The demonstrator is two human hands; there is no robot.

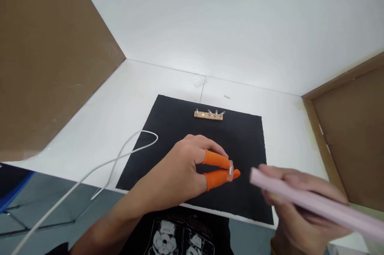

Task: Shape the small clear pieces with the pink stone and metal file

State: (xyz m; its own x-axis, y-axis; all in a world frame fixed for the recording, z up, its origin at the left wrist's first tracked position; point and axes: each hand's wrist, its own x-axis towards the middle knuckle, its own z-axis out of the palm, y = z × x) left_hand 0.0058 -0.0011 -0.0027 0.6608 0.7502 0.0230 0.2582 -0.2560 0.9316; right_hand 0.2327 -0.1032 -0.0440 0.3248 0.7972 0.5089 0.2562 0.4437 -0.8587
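Note:
My left hand (192, 167) wears orange finger cots on its thumb and index finger. Pinched between them is a clear nail tip (230, 171), held above the black mat (180, 127). In my right hand (300, 199), the fingers wrap round a pale pink wand (312, 201), whose blunt end points left toward the nail tip, a short gap away. The kind of wand cannot be made out. Beyond my left hand, a small wooden strip (207, 116) lies on the mat, carrying several upright or slanting clear nail tips (216, 113) and one bare white spot.
A small silver pin (227, 96) lies on the white table (282, 139) behind the mat. A white cable (120, 157) loops across the table's left side onto the mat. Brown panels stand at left (54, 63) and right (354, 135); a white wall (225, 23) closes the back.

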